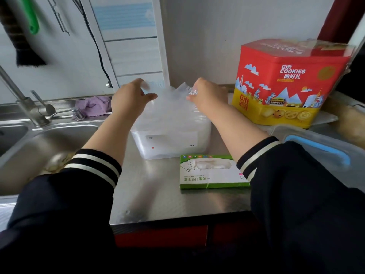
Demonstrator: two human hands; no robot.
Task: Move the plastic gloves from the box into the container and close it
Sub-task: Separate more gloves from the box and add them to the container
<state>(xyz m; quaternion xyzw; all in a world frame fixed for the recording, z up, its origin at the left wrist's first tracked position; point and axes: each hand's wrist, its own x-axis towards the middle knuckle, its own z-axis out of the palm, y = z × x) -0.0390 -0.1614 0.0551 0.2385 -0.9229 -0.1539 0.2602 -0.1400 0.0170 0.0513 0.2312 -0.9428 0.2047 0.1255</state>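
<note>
Both hands reach over a clear container [169, 133] on the steel table [158, 194]. The left hand [129, 97] and right hand [207, 94] each pinch an edge of thin clear plastic [171, 95] above it (whether this is gloves or a lid, I cannot tell). Just in front lies the green-and-white glove box [211, 175], printed "TPE", with gloves showing through its opening. To the right stands a red and yellow tin [284, 86] reading "Gift COOKIES".
</note>
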